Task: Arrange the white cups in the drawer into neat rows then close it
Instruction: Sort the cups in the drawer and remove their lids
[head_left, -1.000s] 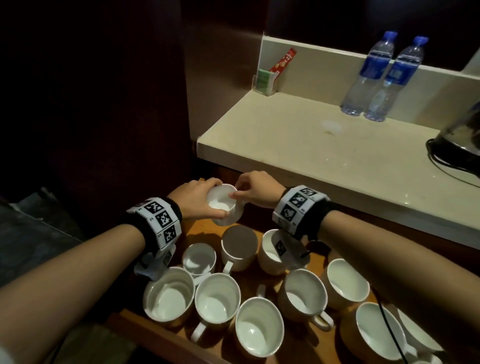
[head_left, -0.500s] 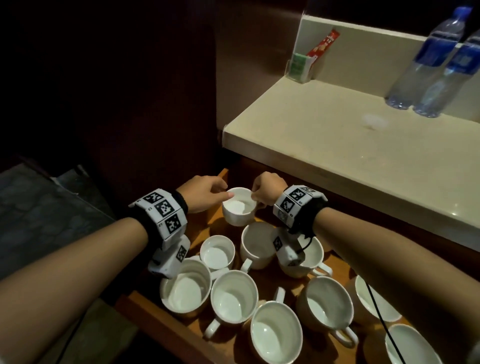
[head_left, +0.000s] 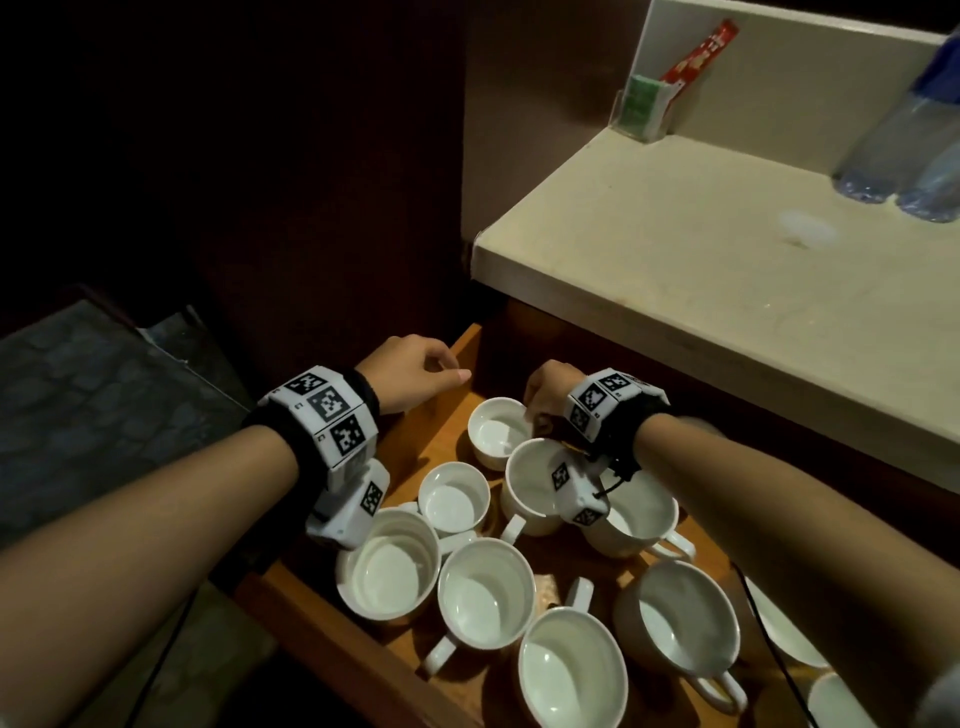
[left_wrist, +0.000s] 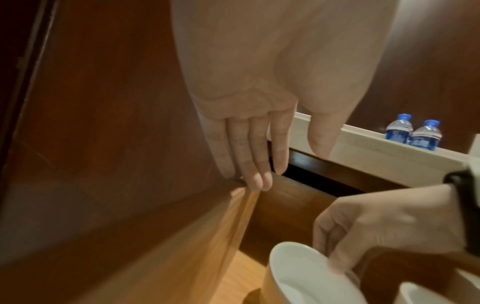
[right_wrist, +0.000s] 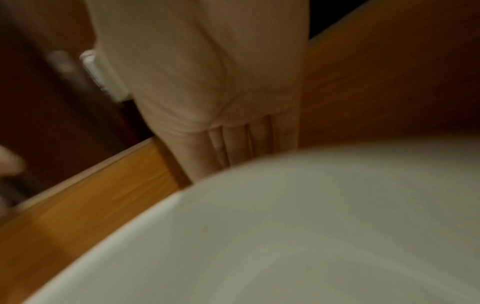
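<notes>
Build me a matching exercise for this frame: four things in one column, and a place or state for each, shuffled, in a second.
Things:
1. left hand
2. right hand
3. water bottles
4. red sachet

Places or states:
A. standing at the back of the pale counter
B. leaning out of a clear holder in the counter's corner
C. fingers straight, holding nothing, at the drawer's back left corner
D. pinching the rim of the small cup at the back of the drawer

Pairs: 1-C, 2-D, 3-A, 4-B
</notes>
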